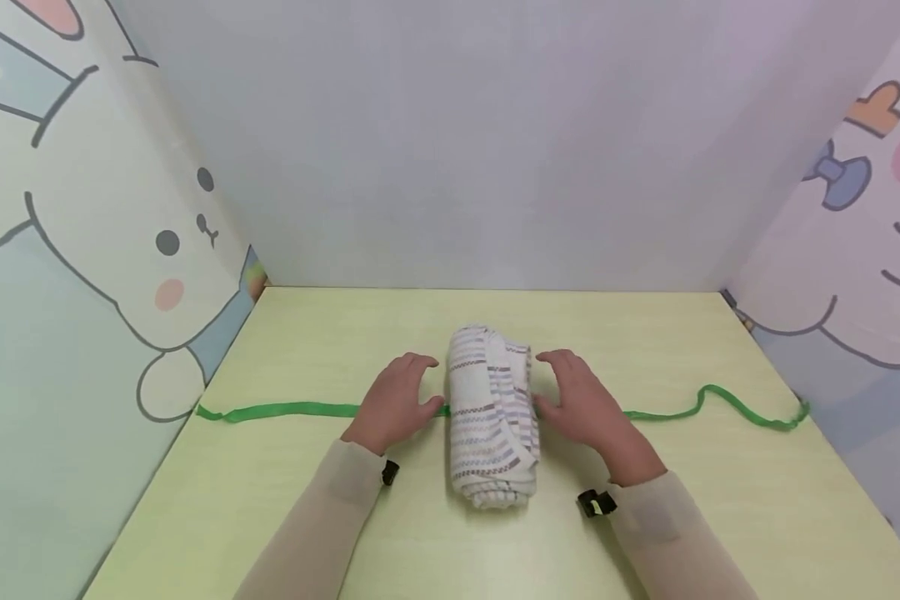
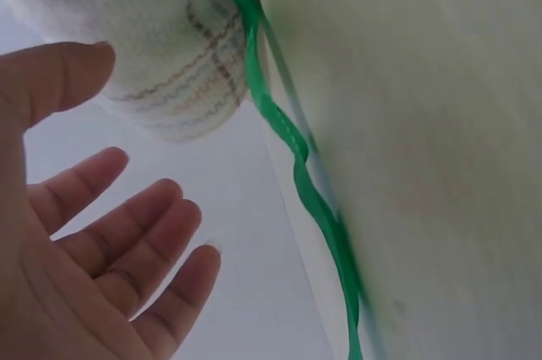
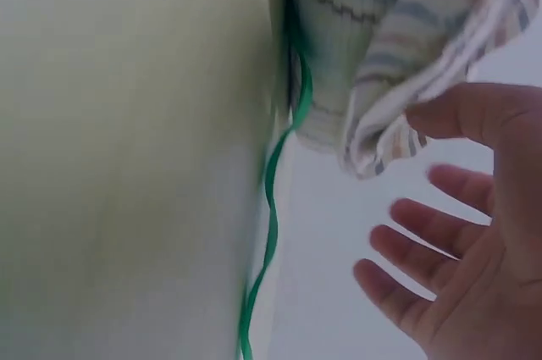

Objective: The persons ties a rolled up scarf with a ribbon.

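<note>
A rolled white towel [image 1: 487,417] with brown, blue and grey stripes lies lengthwise on the table, its loose edge along the right side. Beneath it runs a green ribbon [image 1: 292,409], coming out on both sides. My left hand [image 1: 397,400] is beside the towel's left side, fingers spread and relaxed, palm toward it. On the other side, my right hand [image 1: 581,404] mirrors it, its thumb right at the towel's edge. In the left wrist view the left thumb overlaps the towel [image 2: 169,47]. Neither hand grips anything.
The pale yellow table [image 1: 495,550] reaches back to a plain light wall [image 1: 487,150]. Cartoon-printed panels [image 1: 105,208] stand at the left and right. The ribbon's wavy right end [image 1: 750,417] lies near the table's right edge. Small black devices sit at both wrists.
</note>
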Demonstrator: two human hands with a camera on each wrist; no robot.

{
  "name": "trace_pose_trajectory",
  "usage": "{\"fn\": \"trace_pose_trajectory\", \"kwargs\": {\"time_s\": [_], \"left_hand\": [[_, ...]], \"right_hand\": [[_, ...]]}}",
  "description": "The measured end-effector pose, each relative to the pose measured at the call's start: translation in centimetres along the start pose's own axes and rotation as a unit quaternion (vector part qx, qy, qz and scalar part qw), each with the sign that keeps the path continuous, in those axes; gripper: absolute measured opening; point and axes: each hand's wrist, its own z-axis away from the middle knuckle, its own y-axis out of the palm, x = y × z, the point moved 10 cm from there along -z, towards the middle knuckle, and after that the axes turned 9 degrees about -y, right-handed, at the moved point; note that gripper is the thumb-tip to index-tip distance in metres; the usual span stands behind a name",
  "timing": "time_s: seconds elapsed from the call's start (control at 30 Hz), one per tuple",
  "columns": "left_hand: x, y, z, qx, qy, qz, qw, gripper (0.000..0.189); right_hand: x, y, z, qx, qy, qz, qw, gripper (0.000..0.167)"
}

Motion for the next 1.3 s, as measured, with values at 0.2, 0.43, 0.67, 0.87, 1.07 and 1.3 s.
{"fn": "trace_pose_trajectory", "kwargs": {"time_s": [0.2,0.43,0.67,0.87,1.07,1.3], "left_hand": [[0.6,0.4,0.1,0.030,-0.015,-0.009,0.9994,0.049],[0.9,1.7,0.3,0.090,-0.008,0.005,0.9959,0.046],[1.1,2.8,0.4,0.131,-0.018,-0.009,0.9911,0.047],[1.8,3.1,0.5,0.142,-0.037,-0.016,0.9890,0.044],[2.2,3.4,0.7,0.166,-0.045,0.007,0.9850,0.028],[2.0,3.1,0.4,0.161,-0.021,0.009,0.9867,0.016]], "right_hand": [[-1.6,1.0,0.5,0.067,0.022,-0.014,0.9974,0.049],[-1.8,3.2,0.7,0.112,0.020,-0.017,0.9933,0.044],[-1.5,3.9,0.4,0.132,0.031,-0.036,0.9901,0.029],[-1.6,4.9,0.4,0.164,0.057,-0.063,0.9828,0.004],[-1.4,4.8,0.4,0.164,0.057,-0.050,0.9835,0.009],[-1.5,3.9,0.5,0.138,0.071,-0.052,0.9865,0.014]]}}
